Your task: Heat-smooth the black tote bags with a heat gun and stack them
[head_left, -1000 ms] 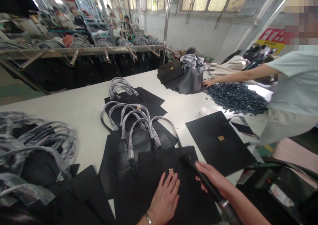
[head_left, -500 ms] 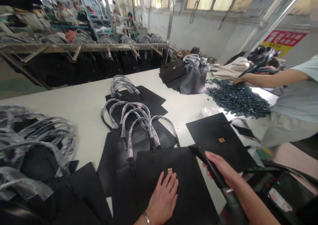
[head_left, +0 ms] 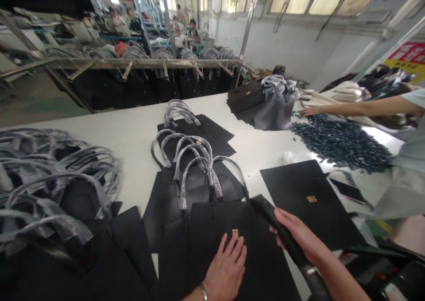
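My left hand, wearing a metal bracelet, lies flat on a black handbag with its fingers spread. The fingertips are just below the bag's small gold clasp. My right hand is wrapped round a long black hand tool with a silvery band low on it; its exact kind is unclear. The tool's flat end is over the bag's upper right corner. Plastic-wrapped handles rise behind, on this bag and others under it. To the right lies a flat black bag panel with a gold fitting.
Black bags with wrapped handles are piled at left. More bags stand at the back, beside a heap of small dark pieces. A co-worker's arm reaches over that heap. A phone lies at right.
The view has turned slightly left, so things sit farther right. The black tool's end has shifted a little left over the bag. The co-worker's hand has moved toward the heap's far left side.
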